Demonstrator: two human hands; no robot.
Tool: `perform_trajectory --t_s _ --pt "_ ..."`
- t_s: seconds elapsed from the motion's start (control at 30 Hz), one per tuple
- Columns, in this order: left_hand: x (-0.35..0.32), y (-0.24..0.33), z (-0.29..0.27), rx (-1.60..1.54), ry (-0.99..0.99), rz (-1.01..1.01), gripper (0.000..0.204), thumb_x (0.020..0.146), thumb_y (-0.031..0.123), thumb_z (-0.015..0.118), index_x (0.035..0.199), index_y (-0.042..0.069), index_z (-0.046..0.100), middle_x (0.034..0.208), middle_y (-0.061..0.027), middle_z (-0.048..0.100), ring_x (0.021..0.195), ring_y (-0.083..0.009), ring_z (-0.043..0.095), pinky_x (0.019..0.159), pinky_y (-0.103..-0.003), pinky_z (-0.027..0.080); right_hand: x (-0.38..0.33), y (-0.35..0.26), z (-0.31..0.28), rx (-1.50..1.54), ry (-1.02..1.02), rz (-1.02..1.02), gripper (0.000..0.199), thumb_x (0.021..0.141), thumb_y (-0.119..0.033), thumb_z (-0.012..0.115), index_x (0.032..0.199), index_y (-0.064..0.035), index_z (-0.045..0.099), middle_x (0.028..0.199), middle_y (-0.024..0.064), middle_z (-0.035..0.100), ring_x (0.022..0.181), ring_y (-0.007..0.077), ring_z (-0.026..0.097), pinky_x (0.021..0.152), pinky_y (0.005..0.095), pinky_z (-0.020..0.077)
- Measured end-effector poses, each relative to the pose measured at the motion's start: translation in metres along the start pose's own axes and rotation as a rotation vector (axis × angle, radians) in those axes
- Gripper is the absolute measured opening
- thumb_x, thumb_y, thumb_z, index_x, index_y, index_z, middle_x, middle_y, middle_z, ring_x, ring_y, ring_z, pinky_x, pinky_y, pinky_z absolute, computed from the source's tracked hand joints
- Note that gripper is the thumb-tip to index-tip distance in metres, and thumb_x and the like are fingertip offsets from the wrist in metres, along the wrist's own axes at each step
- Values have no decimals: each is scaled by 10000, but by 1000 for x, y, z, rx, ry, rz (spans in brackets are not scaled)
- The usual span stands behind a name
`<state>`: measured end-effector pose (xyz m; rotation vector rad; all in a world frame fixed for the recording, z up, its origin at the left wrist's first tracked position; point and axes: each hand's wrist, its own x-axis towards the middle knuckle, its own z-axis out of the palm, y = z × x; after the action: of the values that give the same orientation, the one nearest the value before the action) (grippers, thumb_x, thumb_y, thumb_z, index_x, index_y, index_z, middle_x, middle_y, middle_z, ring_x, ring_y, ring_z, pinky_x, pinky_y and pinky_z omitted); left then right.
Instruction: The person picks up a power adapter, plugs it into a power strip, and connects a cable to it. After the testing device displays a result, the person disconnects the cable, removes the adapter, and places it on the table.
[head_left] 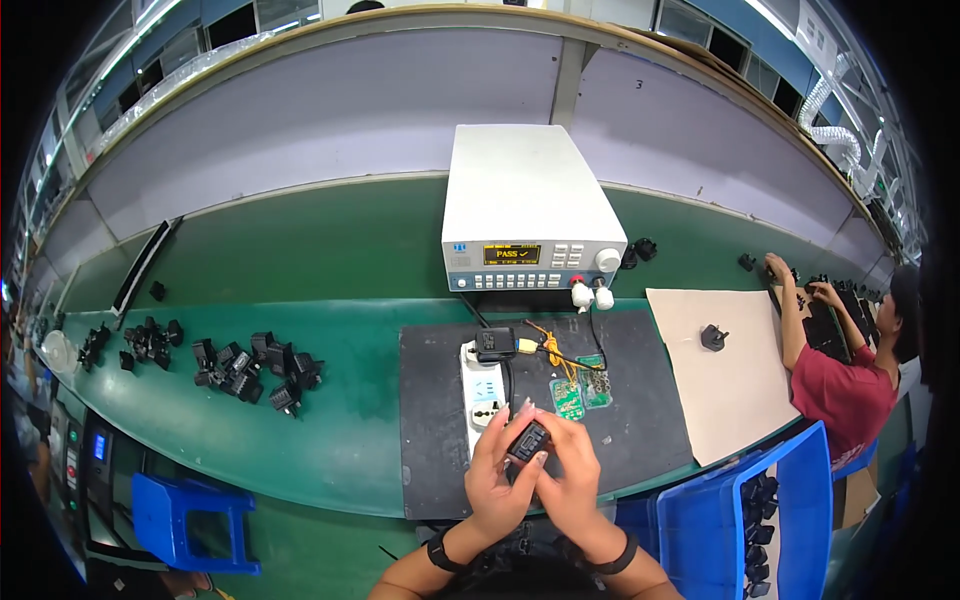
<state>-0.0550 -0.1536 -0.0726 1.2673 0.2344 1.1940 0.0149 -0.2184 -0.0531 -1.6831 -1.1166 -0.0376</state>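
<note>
Nearest, low centre: left hand point(497, 478) and right hand point(570, 478), each with a dark wristband, meet over the near edge of the surface. Both grips are closed together on a small black plastic plug adapter point(527, 440), held just above the black rubber mat point(440, 440).

On the mat: a white power strip point(482, 388) lying lengthwise, with a second black adapter point(495, 343) plugged in at its far end; just beside it to the right, two small green circuit boards point(580, 388) with orange and yellow wires point(548, 345).

Left of the mat, on the long green surface point(340, 420): a loose cluster of black plug adapters point(255, 368), and further left a smaller scatter of the same point(150, 338).

Right of the mat: a tan cardboard sheet point(725, 385) bearing one black adapter point(713, 337). Below it, off the surface, a blue plastic bin point(740, 520) holds more black parts. A blue plastic stool point(190, 520) stands at lower left.

Behind the mat: a white box-shaped test instrument point(525, 200), its amber display lit, knob and white connectors at its front.

Far right: a seated person in a red shirt point(845, 385), hands on black parts.

Beyond: a pale grey partition point(330, 110) along the back of the surface, windows and a ribbed duct above it.
</note>
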Motion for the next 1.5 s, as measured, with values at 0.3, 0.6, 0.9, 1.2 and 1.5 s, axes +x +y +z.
perform_trajectory --t_s 0.3,0.6,0.9,1.2,1.5 --pt "18 25 -49 409 -164 -35 427 801 -3 619 1220 0 537 1216 -158 579 1036 -232 602 851 -334 473 25 29 -26 857 -290 494 493 799 22 659 1257 60 479 1171 106 567 1053 181 578 937 324 476" --pt "26 12 -26 845 -294 359 483 672 128 789 1126 84 629 1067 -74 628 928 -230 593 747 -332 501 1 23 -7 1124 -318 803 334 902 -127 604 1198 -10 503 1069 63 618 992 152 606 849 296 497" --pt "51 17 -46 65 -366 -462 541 804 0 684 1309 45 495 1017 -59 634 868 -76 586 683 -195 477 39 25 -40 789 -586 475 527 871 -9 588 1357 -7 385 1191 110 560 983 151 587 801 269 498" --pt "96 28 -51 374 -521 -481 511 796 33 694 1278 31 526 1116 -101 624 964 -151 617 820 -270 512 68 43 -10 869 -472 574 308 875 -27 609 1160 44 518 1104 105 603 964 163 623 851 302 536" --pt "102 37 -39 1221 -800 151 488 691 210 770 1129 63 614 1074 -129 647 955 -279 638 775 -346 523 73 47 -13 654 -471 724 338 823 -182 713 1023 54 576 807 86 670 684 129 663 511 220 480"
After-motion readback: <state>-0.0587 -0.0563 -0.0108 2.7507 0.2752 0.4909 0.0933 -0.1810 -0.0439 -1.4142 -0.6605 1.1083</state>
